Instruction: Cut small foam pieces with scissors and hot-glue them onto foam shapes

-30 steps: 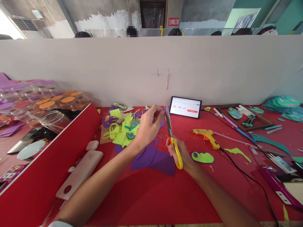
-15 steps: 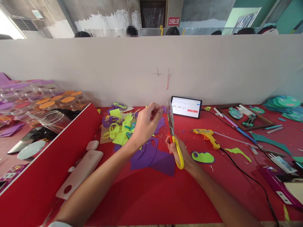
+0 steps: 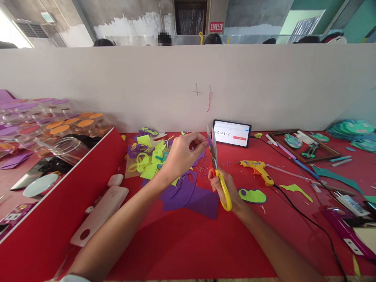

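My left hand [image 3: 182, 152] is raised over the red table [image 3: 188, 243], its fingers pinched on a small purple foam piece [image 3: 209, 142]. My right hand [image 3: 225, 187] grips yellow-handled scissors [image 3: 217, 168], blades pointing up and touching that piece. Larger purple foam sheets [image 3: 190, 195] lie flat under both hands. A heap of neon yellow and purple offcuts [image 3: 149, 156] sits just left of my left hand.
A phone showing a timer [image 3: 231, 133] leans on the grey partition. A yellow glue gun [image 3: 258, 169] with a black cable, a green-and-purple cutout [image 3: 252, 195], a wooden frame [image 3: 305, 145] lie right. A red divider [image 3: 58, 207], white boxes [image 3: 100, 213], jars [image 3: 63, 150] stand left.
The scissors have shifted slightly right and their blades have closed in on the purple piece. My left hand has lowered a little toward the blades.
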A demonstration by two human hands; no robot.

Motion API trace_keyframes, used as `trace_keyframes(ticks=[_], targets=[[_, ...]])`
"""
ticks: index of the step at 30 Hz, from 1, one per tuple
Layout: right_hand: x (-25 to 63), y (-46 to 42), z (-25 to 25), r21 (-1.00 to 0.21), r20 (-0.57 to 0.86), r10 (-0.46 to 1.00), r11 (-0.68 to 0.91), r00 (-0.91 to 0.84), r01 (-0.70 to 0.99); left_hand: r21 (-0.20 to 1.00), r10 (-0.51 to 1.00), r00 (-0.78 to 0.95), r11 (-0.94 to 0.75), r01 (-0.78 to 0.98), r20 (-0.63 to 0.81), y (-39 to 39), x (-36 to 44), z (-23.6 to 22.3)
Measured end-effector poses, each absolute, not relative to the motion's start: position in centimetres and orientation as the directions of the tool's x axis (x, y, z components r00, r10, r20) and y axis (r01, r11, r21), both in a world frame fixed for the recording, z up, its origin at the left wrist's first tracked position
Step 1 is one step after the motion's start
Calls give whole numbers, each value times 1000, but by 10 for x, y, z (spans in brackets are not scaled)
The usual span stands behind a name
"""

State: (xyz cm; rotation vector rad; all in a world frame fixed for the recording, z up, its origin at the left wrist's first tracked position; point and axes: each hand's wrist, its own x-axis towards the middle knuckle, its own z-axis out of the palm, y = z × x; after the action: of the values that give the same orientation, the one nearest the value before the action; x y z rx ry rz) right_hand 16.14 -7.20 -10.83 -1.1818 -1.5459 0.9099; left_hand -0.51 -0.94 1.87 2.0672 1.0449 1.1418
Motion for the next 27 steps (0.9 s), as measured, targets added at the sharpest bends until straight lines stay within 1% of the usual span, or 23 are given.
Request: trace_keyframes(ticks=[11, 27], targets=[[162, -74, -106, -932, 208, 975, 221, -77, 287, 724, 821, 344, -567, 392, 456, -9, -8, 21], [163, -76, -98, -929, 211, 976, 217, -51, 301, 707, 813, 375, -576, 410, 445, -6, -10, 20]])
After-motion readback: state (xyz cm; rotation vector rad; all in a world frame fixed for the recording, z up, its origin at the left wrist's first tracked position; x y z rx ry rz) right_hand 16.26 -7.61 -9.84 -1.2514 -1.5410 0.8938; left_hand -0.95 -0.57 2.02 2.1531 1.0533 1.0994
